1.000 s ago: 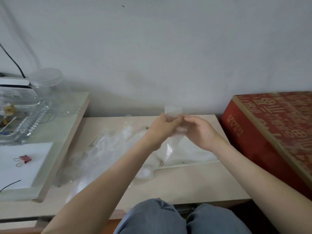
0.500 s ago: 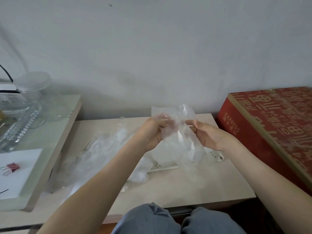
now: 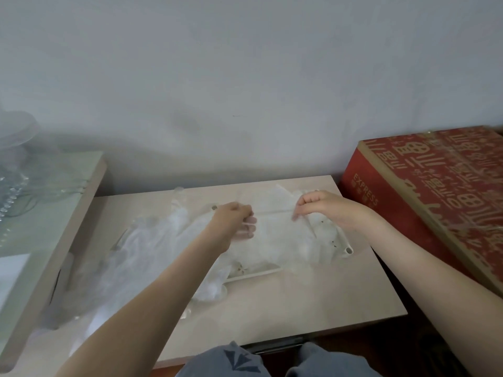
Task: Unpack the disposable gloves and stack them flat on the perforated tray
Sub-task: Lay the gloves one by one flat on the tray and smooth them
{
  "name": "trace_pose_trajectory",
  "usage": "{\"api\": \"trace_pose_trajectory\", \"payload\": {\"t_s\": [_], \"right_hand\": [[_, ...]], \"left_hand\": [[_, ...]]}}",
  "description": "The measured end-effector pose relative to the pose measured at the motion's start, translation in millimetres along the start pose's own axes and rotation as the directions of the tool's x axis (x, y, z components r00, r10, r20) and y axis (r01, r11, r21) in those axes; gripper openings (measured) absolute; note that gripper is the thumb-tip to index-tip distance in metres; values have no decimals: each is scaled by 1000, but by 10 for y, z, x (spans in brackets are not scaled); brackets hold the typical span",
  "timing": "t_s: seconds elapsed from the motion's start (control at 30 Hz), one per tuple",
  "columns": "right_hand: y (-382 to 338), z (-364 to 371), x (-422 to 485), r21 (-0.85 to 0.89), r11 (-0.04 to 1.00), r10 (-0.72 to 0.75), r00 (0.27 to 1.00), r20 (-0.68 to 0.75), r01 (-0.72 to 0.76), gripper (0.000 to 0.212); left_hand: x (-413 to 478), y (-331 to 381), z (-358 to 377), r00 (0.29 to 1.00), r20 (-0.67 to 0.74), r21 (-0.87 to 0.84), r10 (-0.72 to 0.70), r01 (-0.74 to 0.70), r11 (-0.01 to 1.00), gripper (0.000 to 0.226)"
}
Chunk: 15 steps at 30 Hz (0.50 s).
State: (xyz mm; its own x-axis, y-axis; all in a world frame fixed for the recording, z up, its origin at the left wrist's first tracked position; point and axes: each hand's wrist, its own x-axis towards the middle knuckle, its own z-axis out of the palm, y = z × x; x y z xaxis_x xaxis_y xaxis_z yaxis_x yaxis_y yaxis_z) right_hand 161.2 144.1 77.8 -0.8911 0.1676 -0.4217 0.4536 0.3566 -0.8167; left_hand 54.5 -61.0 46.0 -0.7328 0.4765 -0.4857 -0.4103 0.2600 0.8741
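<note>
A clear disposable glove is stretched flat between both hands, low over the white perforated tray on the beige table. My left hand grips the glove's left edge with curled fingers. My right hand pinches its right edge between fingertips. More thin gloves lie under it on the tray, and most of the tray is hidden. A crumpled heap of clear plastic gloves and wrapping lies left of the tray.
A red printed carton stands right of the table. A higher glass-topped side table with clear glass dishes sits on the left. A grey wall runs behind. My knees are at the table's front edge.
The glove was bunched between both hands held close together above the table. Now the hands have spread apart and dropped, and the glove is pulled out flat just over the tray.
</note>
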Motion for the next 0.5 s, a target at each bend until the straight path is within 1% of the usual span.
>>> {"api": "trace_pose_trajectory", "payload": {"t_s": [0.13,0.17,0.2,0.23,0.3,0.33,0.4,0.5], "right_hand": [[110,-142,110,-47,999,17,999,-30,-18,10],[130,-175,128,-26,1000,13,999,-30,-14,11],[159,-205,155,43,999,15,1000,-23,-14,11],[182,-227,170,148,989,20,1000,-14,-18,12],[221,-241,202,358,934,18,1000,-17,-11,11],[253,-240,236,425,905,11,999,-35,5,11],[309,-212,300,472,880,1,995,-98,46,12],[343,-148,422,425,898,-5,968,-252,115,9]], "left_hand": [[119,-118,21,995,-84,32,49,-46,998,16],[151,-139,30,993,-106,35,46,-43,998,16],[193,-162,43,991,-126,25,37,-34,999,16],[229,-179,50,989,-146,15,29,-27,1000,15],[291,-209,60,986,-168,2,16,-16,1000,13],[338,-236,67,985,-172,-2,8,-8,1000,12],[389,-265,76,984,-178,-8,-3,1,1000,11],[437,-295,96,982,-191,-28,-15,10,1000,14]]}}
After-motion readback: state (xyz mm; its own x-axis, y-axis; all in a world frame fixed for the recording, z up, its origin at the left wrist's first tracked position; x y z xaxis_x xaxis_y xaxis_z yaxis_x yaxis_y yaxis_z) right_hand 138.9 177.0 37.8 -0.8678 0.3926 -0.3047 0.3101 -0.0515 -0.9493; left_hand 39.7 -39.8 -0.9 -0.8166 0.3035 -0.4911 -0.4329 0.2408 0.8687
